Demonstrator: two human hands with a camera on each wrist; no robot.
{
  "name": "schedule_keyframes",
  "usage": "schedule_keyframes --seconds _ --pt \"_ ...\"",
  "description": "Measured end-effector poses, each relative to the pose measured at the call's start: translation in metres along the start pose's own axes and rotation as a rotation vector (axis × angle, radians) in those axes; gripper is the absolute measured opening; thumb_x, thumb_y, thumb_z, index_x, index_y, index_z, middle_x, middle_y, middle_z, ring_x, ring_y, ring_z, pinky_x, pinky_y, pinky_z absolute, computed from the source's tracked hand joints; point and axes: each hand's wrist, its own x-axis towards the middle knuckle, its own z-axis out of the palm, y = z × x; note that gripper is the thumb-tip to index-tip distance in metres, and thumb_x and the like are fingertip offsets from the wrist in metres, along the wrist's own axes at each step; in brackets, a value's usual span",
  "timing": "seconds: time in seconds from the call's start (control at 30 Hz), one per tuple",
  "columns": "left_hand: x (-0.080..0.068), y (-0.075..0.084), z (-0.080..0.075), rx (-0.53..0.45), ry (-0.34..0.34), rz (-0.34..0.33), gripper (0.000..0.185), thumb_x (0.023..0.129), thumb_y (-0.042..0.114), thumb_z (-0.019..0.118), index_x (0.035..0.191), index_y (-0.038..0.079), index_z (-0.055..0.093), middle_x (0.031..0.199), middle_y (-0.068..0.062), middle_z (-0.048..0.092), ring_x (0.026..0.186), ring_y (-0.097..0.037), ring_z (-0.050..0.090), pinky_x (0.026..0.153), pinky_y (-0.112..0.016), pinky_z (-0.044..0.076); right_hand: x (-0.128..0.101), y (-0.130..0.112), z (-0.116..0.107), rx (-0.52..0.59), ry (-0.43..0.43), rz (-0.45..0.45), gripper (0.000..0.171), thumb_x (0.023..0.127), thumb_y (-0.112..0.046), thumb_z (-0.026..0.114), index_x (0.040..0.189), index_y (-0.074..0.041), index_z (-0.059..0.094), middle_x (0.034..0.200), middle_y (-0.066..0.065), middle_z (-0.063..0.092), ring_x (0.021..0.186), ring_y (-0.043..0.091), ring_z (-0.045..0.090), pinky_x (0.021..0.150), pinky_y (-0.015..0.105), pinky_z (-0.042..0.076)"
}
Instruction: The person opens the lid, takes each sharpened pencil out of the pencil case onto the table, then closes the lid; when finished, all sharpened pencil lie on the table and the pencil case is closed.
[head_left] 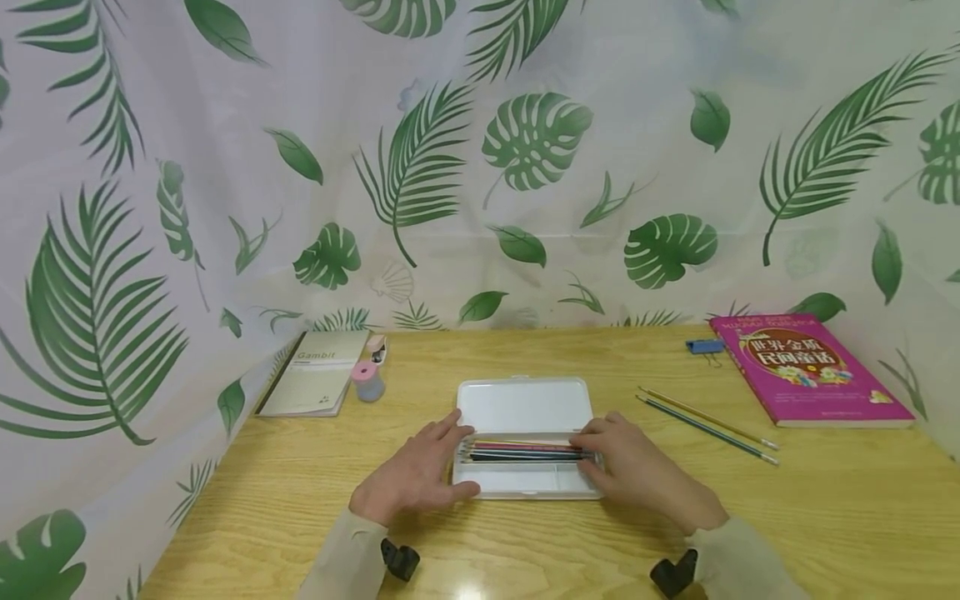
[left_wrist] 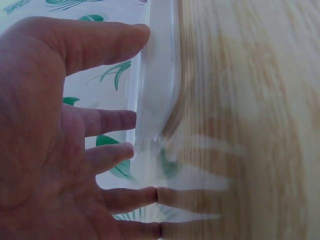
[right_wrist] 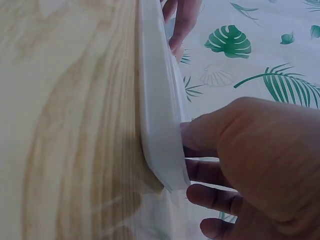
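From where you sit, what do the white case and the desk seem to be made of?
Case: likely plastic, smooth, milky, slightly see-through, with rounded moulded corners. Desk: pale wood or a wood-look laminate; grain lines show, and a light glare suggests a sealed, slightly glossy top.

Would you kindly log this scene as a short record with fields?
Surface: light wooden table
Case: open white plastic pencil case, coloured pencils inside
Left hand: fingers straight, resting at the case's left end
Right hand: touching the case's right end over the pencil ends
Loose: two pencils, pink book, beige notebook
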Motion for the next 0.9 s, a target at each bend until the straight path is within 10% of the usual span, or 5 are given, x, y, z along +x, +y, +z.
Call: schedule_keyframes --seconds 0.9 --pt "0.0007 0.0012 0.0026 0.004 0.011 -0.022 0.079 0.088 0.050 0.069 0.151 0.013 0.040 0.164 -0.012 0.020 0.145 -0.037 0.029 0.113 -0.052 0.033 -0.0012 0.0049 -0.0006 0.101 0.059 0.027 0.008 0.084 -0.010 0.079 0.091 -0.013 0.080 0.085 -0.009 0.064 0.082 0.012 0.055 0.070 0.031 0.047"
